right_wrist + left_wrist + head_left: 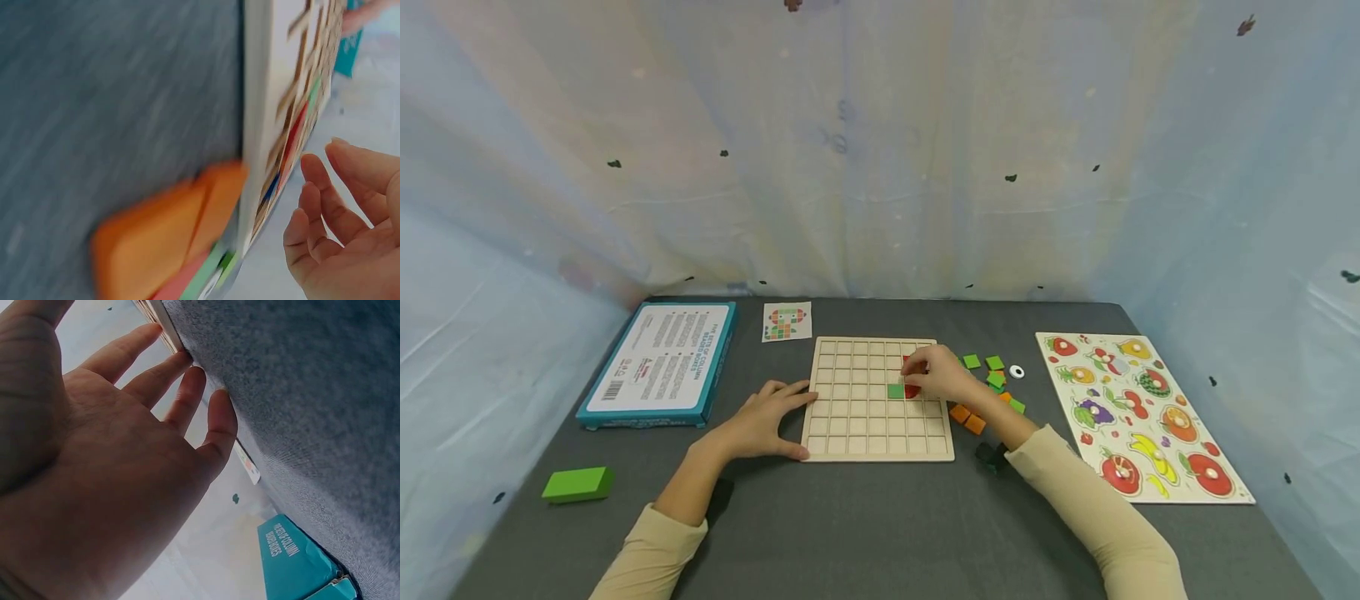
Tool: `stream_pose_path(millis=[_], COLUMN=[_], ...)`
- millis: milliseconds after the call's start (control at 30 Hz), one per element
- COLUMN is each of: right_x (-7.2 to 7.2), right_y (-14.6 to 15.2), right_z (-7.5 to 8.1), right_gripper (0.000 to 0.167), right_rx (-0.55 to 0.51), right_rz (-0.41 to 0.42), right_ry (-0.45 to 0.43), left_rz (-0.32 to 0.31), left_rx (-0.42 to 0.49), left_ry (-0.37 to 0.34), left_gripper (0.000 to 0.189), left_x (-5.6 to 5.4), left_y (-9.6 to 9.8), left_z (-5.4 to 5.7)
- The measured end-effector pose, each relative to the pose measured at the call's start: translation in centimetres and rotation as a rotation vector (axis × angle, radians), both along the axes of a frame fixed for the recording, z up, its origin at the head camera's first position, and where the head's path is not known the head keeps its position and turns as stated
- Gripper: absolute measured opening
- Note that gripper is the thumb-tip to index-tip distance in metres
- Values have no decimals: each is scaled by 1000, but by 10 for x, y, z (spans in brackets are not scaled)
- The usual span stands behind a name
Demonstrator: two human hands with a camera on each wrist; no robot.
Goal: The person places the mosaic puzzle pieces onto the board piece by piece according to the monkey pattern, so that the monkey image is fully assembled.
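Observation:
A pale wooden grid board (850, 423) lies in the middle of the dark table. My left hand (754, 427) steadies its left side, with spread fingers at the edge and the thumb near the front corner. A green square tile (896, 392) sits in one cell, and a red tile (912, 392) lies to its right. Over the right half of the board is my right hand (946, 375), partly covering the red tiles. In the right wrist view its fingertips (337, 142) are apart with nothing between them, and a blue tile (270, 187) shows on the board.
Loose green (995, 363) and orange tiles (974, 424) and a white ring-like piece (1017, 372) lie right of the board. A fruit puzzle (1112, 425) is farther right. A pattern card (787, 322), a blue box (658, 358) and a green block (577, 485) are leftward.

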State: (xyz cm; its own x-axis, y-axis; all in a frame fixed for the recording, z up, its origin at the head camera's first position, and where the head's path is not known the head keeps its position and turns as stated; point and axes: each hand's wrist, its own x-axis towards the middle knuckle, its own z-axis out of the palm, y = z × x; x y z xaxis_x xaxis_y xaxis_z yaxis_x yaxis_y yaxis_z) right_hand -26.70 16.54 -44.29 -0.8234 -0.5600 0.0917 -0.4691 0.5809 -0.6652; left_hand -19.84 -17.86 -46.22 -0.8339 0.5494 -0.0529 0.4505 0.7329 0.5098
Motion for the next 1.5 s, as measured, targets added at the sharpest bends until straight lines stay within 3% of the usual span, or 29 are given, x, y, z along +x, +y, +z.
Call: stream_pose_path(millis=[200, 400, 633, 900, 1233, 1500], right_x=[0, 0, 4, 1, -1, -7], right_y=[48, 111, 157, 159, 154, 132], right_z=[8, 9, 2, -5, -2, 3], right_gripper=[13, 15, 24, 15, 14, 12], right_rx=[-56, -7, 9, 64, 75, -98], right_rz=[-146, -327, -379, -328, -332, -285], right_ry=[20, 6, -101, -73, -97, -81], left_rz=[4, 4, 6, 7, 4, -1], left_rx=[-8, -14, -10, -7, -6, 8], left_ry=[4, 3, -3, -6, -4, 7], left_gripper=[96, 96, 96, 95, 95, 95], left_x=[0, 0, 1, 2, 1, 0], left_y=[1, 2, 3, 3, 2, 0], left_z=[-1, 0, 0, -1, -2, -2])
